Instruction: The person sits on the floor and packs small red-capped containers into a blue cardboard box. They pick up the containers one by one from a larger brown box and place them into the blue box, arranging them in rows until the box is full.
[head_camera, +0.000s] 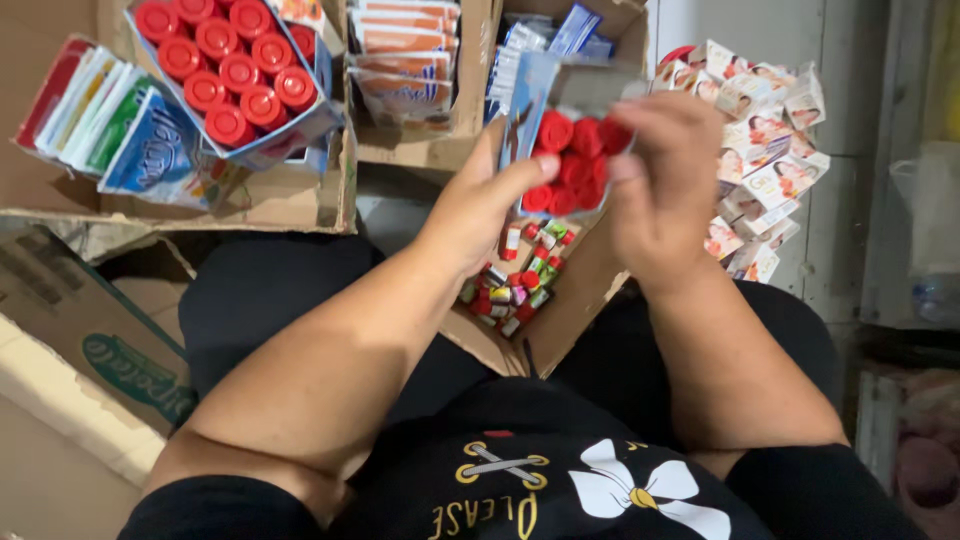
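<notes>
Holding red-cap pack (572, 160) | L hand (487, 200) grip clamped | R hand (665, 170) grip clamped, same pack

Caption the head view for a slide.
Both hands, left hand and right hand, hold a pack of red-capped bottles above a cardboard box.

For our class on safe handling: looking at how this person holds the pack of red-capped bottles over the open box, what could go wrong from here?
1. The pack of red-capped bottles is held in the air between the left hand and right hand; a bottle might slip out.
2. It would likely drop among the loose small bottles in the cardboard box on the lap.
3. The stack of small cartons alongside looks untidy; an elbow might topple it.
</notes>
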